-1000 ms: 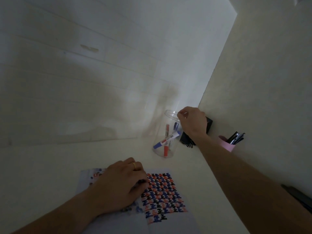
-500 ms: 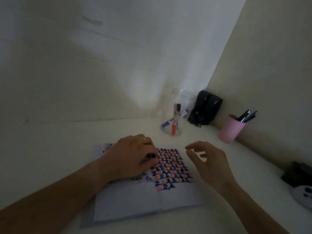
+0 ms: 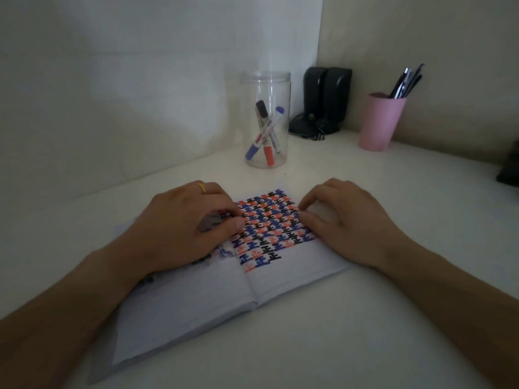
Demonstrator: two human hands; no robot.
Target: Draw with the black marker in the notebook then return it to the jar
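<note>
An open notebook lies on the white desk, its right page filled with rows of black, blue and red marks. My left hand presses flat on the left page, fingertips at the centre fold. My right hand rests on the right page's outer edge, fingers curled and touching the paper, holding nothing. Behind the notebook stands a clear plastic jar without a lid. Inside it lean the black marker, a blue marker and a red marker.
A pair of black speakers stands in the corner to the right of the jar. A pink cup with dark pens is further right. A dark object sits at the right edge. Walls close off the back and right.
My right hand has come back from the jar's mouth and settled on the notebook's right page. The black marker now stands in the jar. The view has tilted down; my left hand stayed put.
</note>
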